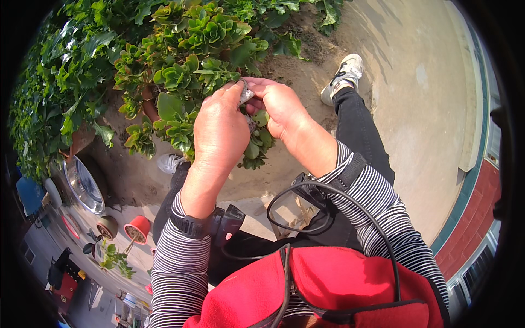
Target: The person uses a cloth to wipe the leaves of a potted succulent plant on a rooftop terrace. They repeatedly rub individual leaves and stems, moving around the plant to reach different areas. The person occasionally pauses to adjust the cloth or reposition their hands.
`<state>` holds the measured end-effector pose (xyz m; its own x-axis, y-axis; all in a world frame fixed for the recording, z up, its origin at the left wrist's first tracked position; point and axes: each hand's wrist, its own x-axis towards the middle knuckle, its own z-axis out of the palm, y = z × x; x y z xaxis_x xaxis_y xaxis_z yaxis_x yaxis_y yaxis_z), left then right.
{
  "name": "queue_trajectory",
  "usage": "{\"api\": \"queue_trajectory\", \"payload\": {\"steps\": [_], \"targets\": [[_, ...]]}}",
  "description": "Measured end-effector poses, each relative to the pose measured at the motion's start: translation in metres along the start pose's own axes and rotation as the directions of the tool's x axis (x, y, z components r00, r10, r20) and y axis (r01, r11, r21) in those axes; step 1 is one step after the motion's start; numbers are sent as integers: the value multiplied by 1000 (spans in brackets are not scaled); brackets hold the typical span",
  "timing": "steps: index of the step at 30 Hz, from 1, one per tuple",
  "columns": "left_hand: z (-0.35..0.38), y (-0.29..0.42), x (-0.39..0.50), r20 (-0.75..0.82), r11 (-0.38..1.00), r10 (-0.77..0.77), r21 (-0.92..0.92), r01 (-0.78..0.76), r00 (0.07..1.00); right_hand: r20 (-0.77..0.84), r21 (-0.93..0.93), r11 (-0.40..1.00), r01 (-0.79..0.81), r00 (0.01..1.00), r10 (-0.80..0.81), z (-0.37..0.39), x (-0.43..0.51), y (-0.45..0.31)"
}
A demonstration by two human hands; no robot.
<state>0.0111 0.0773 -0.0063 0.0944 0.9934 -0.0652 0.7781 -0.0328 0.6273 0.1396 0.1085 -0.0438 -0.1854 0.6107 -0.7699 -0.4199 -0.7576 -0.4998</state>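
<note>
A bushy potted succulent [176,78] with fleshy green, red-edged rosettes grows before me. At its near right side my left hand [223,123] and my right hand [283,106] meet, fingertips close together. A small crumpled piece of greyish cloth [246,96] is pinched between the fingers of both hands. More of the grey material shows below my left fingers, against the lower leaves [256,145]. Whether a leaf lies inside the cloth is hidden by my fingers. Each of my wrists carries a strapped black device with a cable.
Dense leafy greens [78,78] crowd the left. A shiny metal basin [84,186] leans near a terracotta pot [82,139]. Beyond it stand a red flowerpot [137,229] and a brown pot [107,227]. A black cable [381,233] loops by my right arm. Concrete paving [422,102] extends rightward.
</note>
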Motion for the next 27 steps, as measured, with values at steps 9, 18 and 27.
{"api": "queue_trajectory", "payload": {"steps": [9, 18, 27], "targets": [[1, 2, -4, -89, 998, 12, 58, -7, 996, -80, 9, 1000, -4, 997, 4, 0, 2, -1], [-2, -2, 0, 26, 998, -21, 53, 20, 999, -48, -56, 998, 15, 999, -18, 3, -2, 0], [-5, 4, -3, 57, 961, 184, 200, -192, 981, 20, 100, 995, -8, 1000, 6, -4, 0, -7]]}}
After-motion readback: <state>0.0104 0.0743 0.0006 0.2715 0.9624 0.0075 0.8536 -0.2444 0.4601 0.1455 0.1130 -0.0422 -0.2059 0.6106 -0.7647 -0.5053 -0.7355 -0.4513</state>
